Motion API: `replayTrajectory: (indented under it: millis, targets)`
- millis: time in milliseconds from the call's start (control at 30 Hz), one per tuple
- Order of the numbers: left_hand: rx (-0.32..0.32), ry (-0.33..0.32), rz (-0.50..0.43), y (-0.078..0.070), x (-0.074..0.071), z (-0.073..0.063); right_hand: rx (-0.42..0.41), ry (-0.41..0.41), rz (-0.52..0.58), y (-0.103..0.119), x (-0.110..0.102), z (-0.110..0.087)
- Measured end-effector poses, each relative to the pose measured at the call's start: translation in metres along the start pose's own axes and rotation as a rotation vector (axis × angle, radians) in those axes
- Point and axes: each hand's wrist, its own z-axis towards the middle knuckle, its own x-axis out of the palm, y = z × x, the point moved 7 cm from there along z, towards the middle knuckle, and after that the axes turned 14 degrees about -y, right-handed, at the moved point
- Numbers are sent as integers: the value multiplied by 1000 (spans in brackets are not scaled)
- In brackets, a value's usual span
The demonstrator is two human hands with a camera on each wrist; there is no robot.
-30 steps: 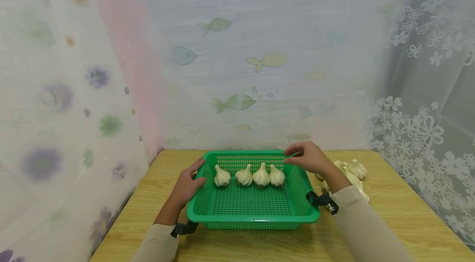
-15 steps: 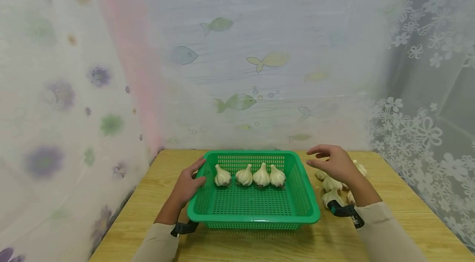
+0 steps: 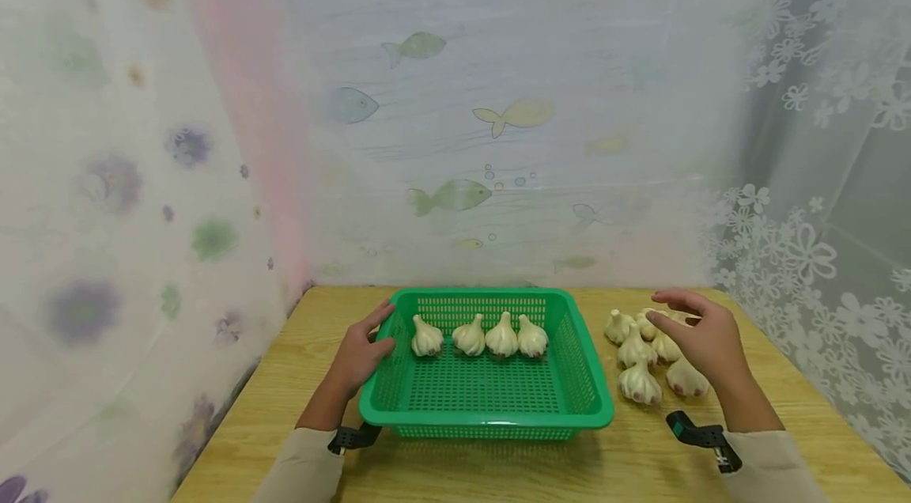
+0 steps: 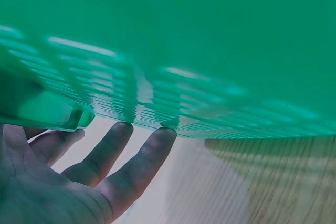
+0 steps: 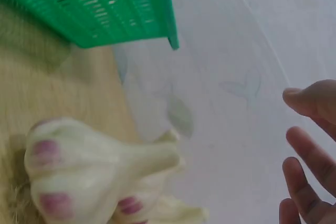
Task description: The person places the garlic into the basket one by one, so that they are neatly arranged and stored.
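Note:
Several garlic bulbs (image 3: 501,335) stand in a row toward the back of a green plastic basket (image 3: 485,419). At its left side is my left hand (image 3: 357,357), thumb and index finger at the rim; in the left wrist view its fairly straight fingers (image 4: 144,158) touch or nearly touch the slotted outer wall. To the right of the basket lies a cluster of more garlic bulbs (image 3: 639,383). My right hand (image 3: 704,333) hovers over that cluster, holding nothing, thumb and fingers apart, and hides some of the bulbs. Purple-marked garlic (image 5: 73,174) shows large in the right wrist view.
The basket sits on a wood-grain table (image 3: 270,408). Behind it hangs a pale curtain (image 3: 498,234) printed with fish. Another curtain with flower spots (image 3: 164,250) stands at the left, and a white-flowered sheer one (image 3: 804,266) at the right.
My right hand has moved right, from the basket's back right corner to above the loose garlic, uncovering more bulbs. My left hand and the basket have stayed put.

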Motion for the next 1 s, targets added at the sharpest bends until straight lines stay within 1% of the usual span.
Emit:
replayTrajectory:
  millis: [100, 200, 367, 467, 533, 633, 800, 900, 1000]
  targets:
    - [1, 1, 3, 0, 0, -1, 43, -19, -6, -14, -7, -5]
    - [-5, 0, 8, 2, 1, -1, 86, -3, -24, -29, -11, -10]
    - [-4, -16, 27, 5, -1, 0, 197, 71, -26, -56, -9, -20]
    - [5, -19, 31, 7, -1, 2, 245, 119, -21, -71, -7, -26]
    - [9, -8, 19, 6, 1, 3, 260, 139, -27, -79, -8, -29]
    - [19, 13, 2, 5, 6, 4, 293, 156, -36, -89, -12, -33]
    - [29, 10, 13, 3, 9, 7, 348, 180, -46, -104, -16, -36]
    - [31, 0, 32, 2, 7, 5, 372, 222, -29, -108, -12, -35]
    - [23, -15, 47, 2, 1, 2, 383, 266, -15, -109, -4, -36]
